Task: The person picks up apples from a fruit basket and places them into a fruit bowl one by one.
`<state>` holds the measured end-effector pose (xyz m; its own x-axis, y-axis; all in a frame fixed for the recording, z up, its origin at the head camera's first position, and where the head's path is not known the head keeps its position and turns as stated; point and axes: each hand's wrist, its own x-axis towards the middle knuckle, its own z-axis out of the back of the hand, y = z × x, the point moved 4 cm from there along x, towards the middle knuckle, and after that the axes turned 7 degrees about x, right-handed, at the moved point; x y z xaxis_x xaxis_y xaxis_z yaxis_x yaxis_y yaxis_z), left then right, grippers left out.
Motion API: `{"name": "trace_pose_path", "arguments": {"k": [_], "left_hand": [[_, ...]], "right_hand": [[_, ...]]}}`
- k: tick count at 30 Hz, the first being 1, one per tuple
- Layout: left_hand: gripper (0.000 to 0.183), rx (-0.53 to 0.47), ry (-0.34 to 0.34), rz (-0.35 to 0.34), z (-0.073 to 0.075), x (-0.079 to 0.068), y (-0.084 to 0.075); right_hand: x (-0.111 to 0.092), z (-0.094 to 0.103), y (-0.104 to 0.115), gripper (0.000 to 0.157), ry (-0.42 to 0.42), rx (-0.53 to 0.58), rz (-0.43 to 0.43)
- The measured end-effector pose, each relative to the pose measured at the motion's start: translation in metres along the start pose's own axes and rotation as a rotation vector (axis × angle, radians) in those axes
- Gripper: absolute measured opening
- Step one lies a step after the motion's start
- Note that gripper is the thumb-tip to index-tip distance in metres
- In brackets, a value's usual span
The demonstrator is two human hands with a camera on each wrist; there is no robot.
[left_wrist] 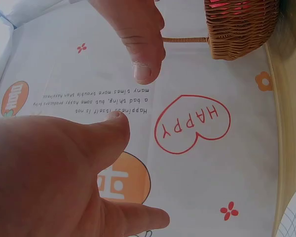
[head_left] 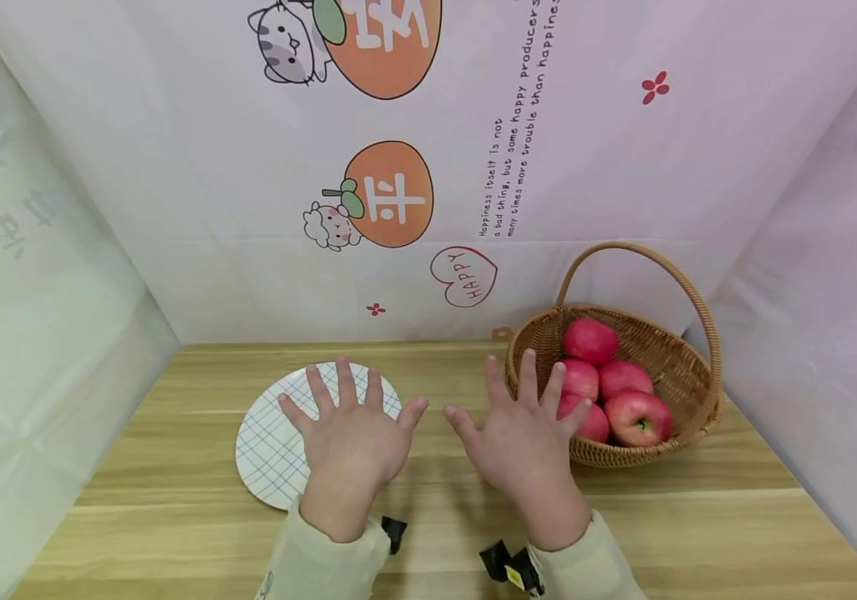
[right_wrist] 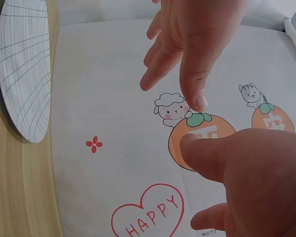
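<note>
Tabletop [head_left: 449,367] gap between plate [head_left: 271,442] and basket [head_left: 623,457]

Smooth apples [head_left: 638,418] show a sheen, the wicker basket [head_left: 679,379] a rough weave, the worktop [head_left: 699,517] wood grain, the sleeves [head_left: 331,554] matt cloth.

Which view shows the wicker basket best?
The head view: it shows the wicker basket almost whole, with its handle and the red apples inside; only the right hand covers a little. The left wrist view catches a cut-off part at the top edge; the right wrist view doesn't show it.
</note>
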<state>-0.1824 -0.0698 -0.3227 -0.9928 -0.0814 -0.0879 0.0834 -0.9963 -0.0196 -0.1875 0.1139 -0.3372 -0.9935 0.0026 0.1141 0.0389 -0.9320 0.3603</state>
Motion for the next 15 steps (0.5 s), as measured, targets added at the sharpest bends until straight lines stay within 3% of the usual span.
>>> {"name": "trace_pose_path", "arguments": {"k": [9, 15], "left_hand": [[0.088, -0.013, -0.003, 0.004, 0.0, 0.0, 0.002], [0.089, -0.015, 0.001, 0.0, 0.0, 0.0, 0.004]], "right_hand": [[-0.002, 0.01, 0.008, 0.092, -0.05, -0.035, 0.064], [-0.012, 0.035, 0.008, 0.092, -0.123, -0.05, 0.111]]}}
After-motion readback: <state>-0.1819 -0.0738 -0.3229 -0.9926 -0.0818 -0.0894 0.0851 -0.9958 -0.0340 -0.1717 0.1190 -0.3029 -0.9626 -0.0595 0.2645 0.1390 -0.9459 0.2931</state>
